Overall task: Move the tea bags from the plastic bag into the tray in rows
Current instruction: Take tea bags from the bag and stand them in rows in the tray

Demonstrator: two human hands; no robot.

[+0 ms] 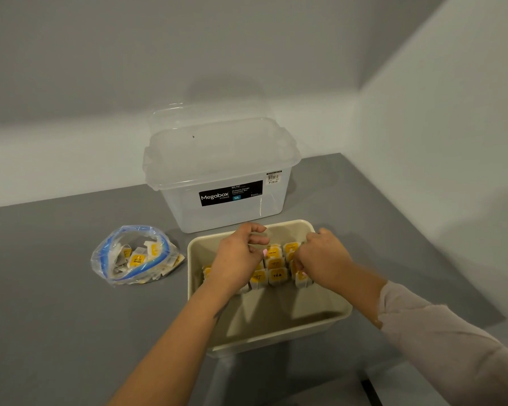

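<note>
**Q:** Tea bags (pixel 277 273) — what do they look like, and where are they?

**A:** Small pale paper packets, each with a yellow-orange label; one label reads "TEA". They stand upright in rows in the far half of a cream plastic tray (pixel 329 313), directly under and between the two hands. More of the same packets lie jumbled in a clear plastic bag (pixel 135 256) with a blue zip strip, out to the left of the left hand, on the grey table (pixel 56 288).

**Q:** What are the hands doing?

**A:** Both reach down into the tray. The left hand (pixel 238 259) hovers over the left rows with its fingers loosely curled; whether it holds a packet cannot be told, as its palm faces down and hides what is beneath. The right hand (pixel 323 259) is bent over the right rows, knuckles up, fingers curled down among the packets; its fingertips are hidden, so its hold cannot be told either.

**Q:** What else is nearby, and what blocks the view?

**A:** Just beyond the hands, past the tray's far rim, stands a clear storage box (pixel 223 177) with its lid on and a black "Megabox" label. A pale sleeve (pixel 437 332) covers the right forearm; the left forearm is bare. The hands and forearms cover much of the packet rows, and the tray's near half lies in shadow.
</note>
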